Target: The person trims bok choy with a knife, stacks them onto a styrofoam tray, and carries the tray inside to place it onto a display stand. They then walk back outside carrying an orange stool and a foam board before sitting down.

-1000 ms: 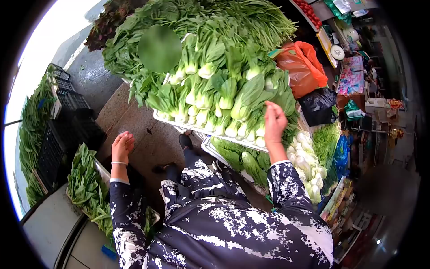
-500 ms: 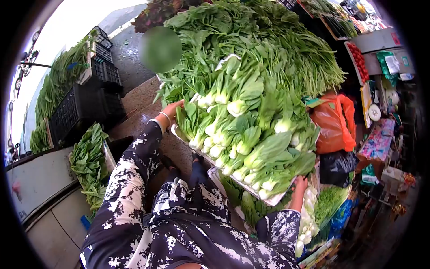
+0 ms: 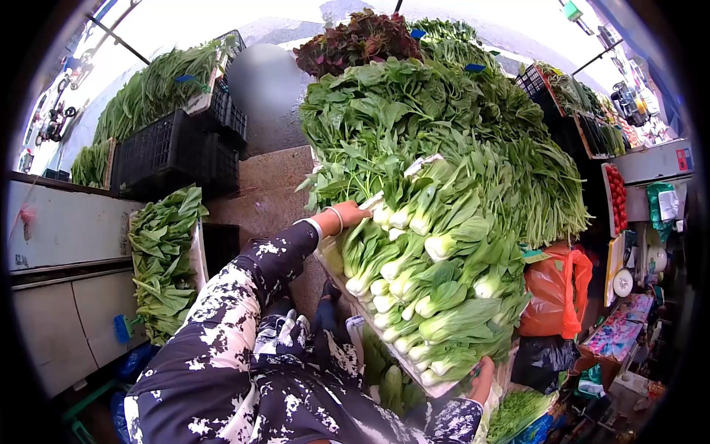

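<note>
A shallow white tray (image 3: pixel 400 358) heaped with bok choy (image 3: pixel 444 296) lies tilted in front of me, white stems toward my body. My left hand (image 3: pixel 347 216), with a bracelet on the wrist, grips the tray at its far left corner, fingers partly hidden by the leaves. At the near right corner, my right hand (image 3: pixel 482 380) is closed on the tray's edge, its fingers partly out of sight underneath. Beyond the tray rises a large heap of leafy greens (image 3: pixel 414 103), and more greens (image 3: pixel 392 388) show below its near edge.
Black crates (image 3: pixel 170 152) topped with long greens stand on the left, near a box of broad leaves (image 3: pixel 166 259). To the right hang an orange plastic bag (image 3: pixel 551 292) and a black bag (image 3: pixel 543 362). Dark red leafy greens (image 3: pixel 359 43) lie at the back.
My view has tilted up, so the scene sits lower in the picture. Both hands stay at the tray's corners; the left arm reaches farther forward in view.
</note>
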`<state>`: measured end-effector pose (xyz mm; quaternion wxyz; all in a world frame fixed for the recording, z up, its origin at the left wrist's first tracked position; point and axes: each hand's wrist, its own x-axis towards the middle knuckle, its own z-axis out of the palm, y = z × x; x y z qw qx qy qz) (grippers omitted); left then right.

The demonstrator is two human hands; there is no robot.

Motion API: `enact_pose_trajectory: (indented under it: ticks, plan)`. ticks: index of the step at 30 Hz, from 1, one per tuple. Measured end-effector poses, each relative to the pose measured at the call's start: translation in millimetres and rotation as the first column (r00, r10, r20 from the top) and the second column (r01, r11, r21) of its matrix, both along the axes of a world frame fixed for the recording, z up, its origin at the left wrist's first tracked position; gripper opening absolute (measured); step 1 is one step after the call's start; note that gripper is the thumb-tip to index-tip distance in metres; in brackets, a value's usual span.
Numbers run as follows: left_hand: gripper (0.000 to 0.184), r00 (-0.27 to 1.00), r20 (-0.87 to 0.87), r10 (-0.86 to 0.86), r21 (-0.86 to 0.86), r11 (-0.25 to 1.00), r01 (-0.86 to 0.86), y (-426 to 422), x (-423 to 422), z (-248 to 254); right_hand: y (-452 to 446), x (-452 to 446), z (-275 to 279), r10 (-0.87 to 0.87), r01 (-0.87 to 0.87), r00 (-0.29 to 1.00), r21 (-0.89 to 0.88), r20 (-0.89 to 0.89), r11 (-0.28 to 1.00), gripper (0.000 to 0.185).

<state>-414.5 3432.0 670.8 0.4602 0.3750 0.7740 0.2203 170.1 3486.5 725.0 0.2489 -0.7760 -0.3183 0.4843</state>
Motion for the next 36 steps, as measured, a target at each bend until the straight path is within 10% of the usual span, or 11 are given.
enact_pose_trajectory:
  ticks: [7, 17, 25, 36]
  plan:
    - [0.039, 0.803, 0.526, 0.279, 0.114, 0.913, -0.392, -25.3, 15.5, 25.6, 0.0, 0.9, 1.6, 0.067, -0.068, 0.998, 0.053, 0.020, 0.996, 0.019]
    - [0.035, 0.921, 0.305, 0.241, 0.191, 0.933, -0.307, -95.3, 22.7, 42.2, -24.2, -16.1, 45.6, 0.220, -0.274, 0.949, 0.247, 0.226, 0.930, 0.019]
    - [0.018, 0.583, 0.726, 0.365, 0.155, 0.740, -0.655, -172.7, -19.1, 75.1, -1.4, -108.0, 81.2, 0.407, -0.511, 0.853, 0.364, 0.327, 0.779, 0.019]
    - [0.022, 0.378, 0.825, 0.420, 0.214, 0.385, -0.898, -316.0, -166.8, 88.9, 33.1, -351.1, 113.6, 0.765, -0.817, 0.536, 0.447, 0.358, 0.363, 0.019]
